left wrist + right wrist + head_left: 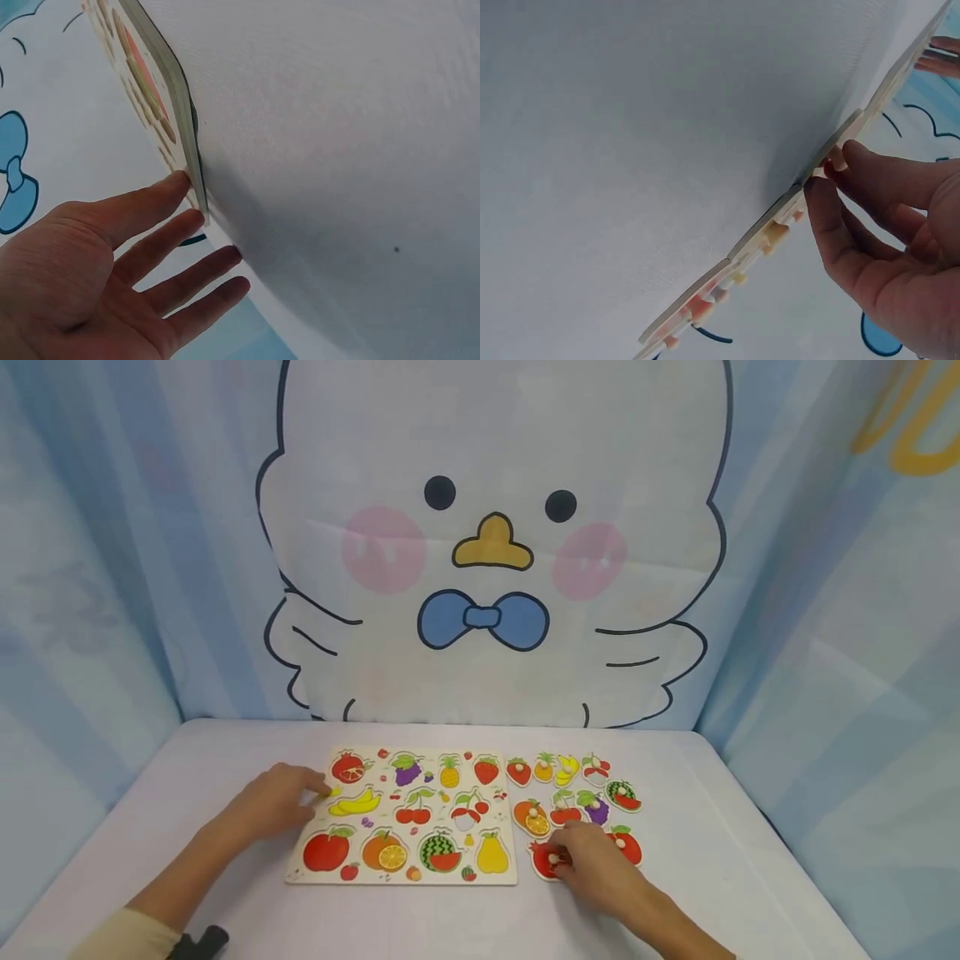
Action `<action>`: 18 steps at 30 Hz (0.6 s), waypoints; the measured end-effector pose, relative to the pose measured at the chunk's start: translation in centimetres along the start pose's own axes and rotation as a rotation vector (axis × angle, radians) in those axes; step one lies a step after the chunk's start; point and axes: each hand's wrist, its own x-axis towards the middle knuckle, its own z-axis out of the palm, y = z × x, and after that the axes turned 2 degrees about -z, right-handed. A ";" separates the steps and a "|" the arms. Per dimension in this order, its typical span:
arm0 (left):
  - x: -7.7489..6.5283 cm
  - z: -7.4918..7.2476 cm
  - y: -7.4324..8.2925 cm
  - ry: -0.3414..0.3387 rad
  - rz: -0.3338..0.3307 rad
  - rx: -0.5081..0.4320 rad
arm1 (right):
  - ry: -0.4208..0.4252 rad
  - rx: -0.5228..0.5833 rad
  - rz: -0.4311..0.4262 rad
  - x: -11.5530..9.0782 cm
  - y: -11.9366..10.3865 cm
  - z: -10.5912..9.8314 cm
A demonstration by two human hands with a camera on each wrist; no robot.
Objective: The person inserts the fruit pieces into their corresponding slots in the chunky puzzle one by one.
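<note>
A wooden fruit puzzle board (pixel 504 817) lies flat on the table, with printed fruit pictures. My left hand (pixel 276 802) touches its left edge. In the left wrist view the thumb and index finger of the left hand (pixel 112 270) meet the board's edge (pixel 182 112), the other fingers spread. Right of the board, my right hand (pixel 603 868) pinches the knob of a red pomegranate piece (pixel 542 862), which lies on the table. In the right wrist view the thumb and index finger of the right hand (pixel 900 225) close round the knob, partly hiding it.
Several knobbed fruit pieces lie right of the board, among them an orange (pixel 529 817), grapes (pixel 597 810), a watermelon (pixel 623 796), a strawberry (pixel 518 772) and an apple (pixel 628 846) partly behind the right hand. A printed curtain (pixel 487 685) stands behind the white table (pixel 390 927).
</note>
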 end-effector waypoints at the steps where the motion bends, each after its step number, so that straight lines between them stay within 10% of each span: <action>1: 0.0 0.0 0.0 -0.001 0.003 -0.003 | -0.008 0.007 -0.004 0.1 0.0 0.0; 18: 0.1 -0.3 0.3 -0.009 0.003 -0.013 | 0.013 0.037 -0.067 0.6 0.4 0.2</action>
